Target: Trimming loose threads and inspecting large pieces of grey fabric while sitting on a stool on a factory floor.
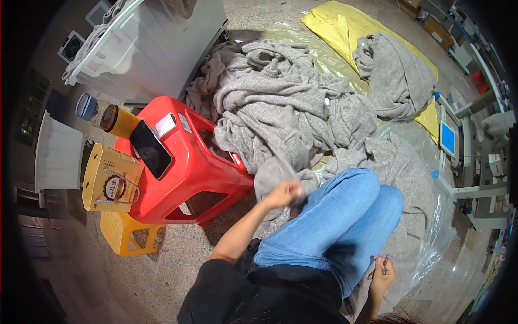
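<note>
My left hand (283,195) is closed at the lower edge of a heap of grey knitted garments (280,92), in front of my bent left knee. It grips a fold of one grey knitted garment (276,175), which hangs slightly blurred between the hand and the heap. Beside my right thigh, my right hand (382,278) is closed around a small dark metal tool (385,261). Only the thin tip of that tool shows, too little to tell its kind. More grey knitwear (399,189) spreads under and to the right of my legs.
A red plastic stool (189,183) at my left carries a phone (151,148) and a bottle (110,116). Next to it, a yellow paper bag (110,178) sits above a low yellow stool (121,232). A white bin (145,48) stands behind; yellow sheeting (334,24) lies far right.
</note>
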A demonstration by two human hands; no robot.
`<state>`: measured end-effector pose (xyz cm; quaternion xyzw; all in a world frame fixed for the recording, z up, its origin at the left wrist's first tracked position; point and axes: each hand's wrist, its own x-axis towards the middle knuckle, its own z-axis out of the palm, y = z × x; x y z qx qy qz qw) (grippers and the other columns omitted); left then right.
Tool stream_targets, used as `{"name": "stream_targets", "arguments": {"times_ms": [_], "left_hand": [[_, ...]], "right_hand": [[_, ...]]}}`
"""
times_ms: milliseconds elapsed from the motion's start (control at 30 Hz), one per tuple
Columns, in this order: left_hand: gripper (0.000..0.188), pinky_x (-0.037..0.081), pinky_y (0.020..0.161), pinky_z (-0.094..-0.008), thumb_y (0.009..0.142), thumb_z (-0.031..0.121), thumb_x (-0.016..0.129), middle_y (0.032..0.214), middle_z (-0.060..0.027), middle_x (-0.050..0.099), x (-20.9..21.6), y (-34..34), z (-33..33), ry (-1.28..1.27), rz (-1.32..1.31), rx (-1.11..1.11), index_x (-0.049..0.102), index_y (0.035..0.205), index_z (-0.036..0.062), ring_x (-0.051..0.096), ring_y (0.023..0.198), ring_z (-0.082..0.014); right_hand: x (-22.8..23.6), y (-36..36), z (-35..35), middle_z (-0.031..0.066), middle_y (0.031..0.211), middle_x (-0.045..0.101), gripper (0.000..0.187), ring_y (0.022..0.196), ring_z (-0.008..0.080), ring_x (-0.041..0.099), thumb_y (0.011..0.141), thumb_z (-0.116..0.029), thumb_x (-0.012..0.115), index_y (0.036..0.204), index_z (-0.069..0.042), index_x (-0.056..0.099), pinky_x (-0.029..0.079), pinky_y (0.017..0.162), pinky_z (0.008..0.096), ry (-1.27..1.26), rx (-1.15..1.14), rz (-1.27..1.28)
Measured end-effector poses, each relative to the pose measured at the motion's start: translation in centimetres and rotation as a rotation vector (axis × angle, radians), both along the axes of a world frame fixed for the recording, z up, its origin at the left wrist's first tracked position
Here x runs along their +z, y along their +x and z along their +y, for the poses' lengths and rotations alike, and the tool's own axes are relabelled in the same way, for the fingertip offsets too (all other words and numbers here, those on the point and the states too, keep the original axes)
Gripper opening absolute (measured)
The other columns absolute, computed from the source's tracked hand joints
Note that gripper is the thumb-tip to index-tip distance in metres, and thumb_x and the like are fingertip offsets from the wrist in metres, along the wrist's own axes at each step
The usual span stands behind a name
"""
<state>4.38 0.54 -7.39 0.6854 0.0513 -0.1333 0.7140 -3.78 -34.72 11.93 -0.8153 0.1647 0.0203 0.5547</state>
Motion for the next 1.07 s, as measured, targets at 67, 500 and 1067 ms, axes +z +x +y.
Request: {"name": "stream_targets", "arguments": {"times_ms": [67,500,1067], "left_hand": [[0.010,0.043,0.066,-0.0283,0.082,0.003,0.052,0.078,0.0054,0.058,0.0,-4.4,-1.0,0.116,0.150,-0.293,0.062,0.086,0.0038,0.050,0.074,-0.0079],[0.074,0.043,0.090,-0.0459,0.067,0.034,0.074,0.121,-0.0244,0.050,-6.4,-2.8,2.9,0.715,0.582,0.893,0.036,0.124,0.0047,0.052,0.109,-0.0374],[0.041,0.045,0.080,-0.0439,0.078,0.025,0.064,0.105,-0.0218,0.053,1.0,12.9,4.5,1.068,-0.366,0.572,0.047,0.111,0.0066,0.053,0.099,-0.0392]], "right_hand": [[-0.1,-0.1,-0.3,-0.0022,0.055,0.051,0.017,0.040,0.0020,0.037,0.089,-0.013,0.058,0.082,0.002,0.061,0.028,0.038,0.0186,-0.003,-0.007,-0.018],[-1.7,-0.9,-0.5,-0.0010,0.055,0.049,0.023,0.039,0.0037,0.039,0.091,-0.021,0.056,0.083,0.000,0.061,0.032,0.037,0.0196,0.016,-0.010,-0.009],[-3.4,1.6,-0.7,-0.0023,0.052,0.046,0.023,0.039,0.0048,0.041,0.091,-0.021,0.055,0.082,0.001,0.061,0.032,0.038,0.0202,-0.059,-0.098,0.046]]}}
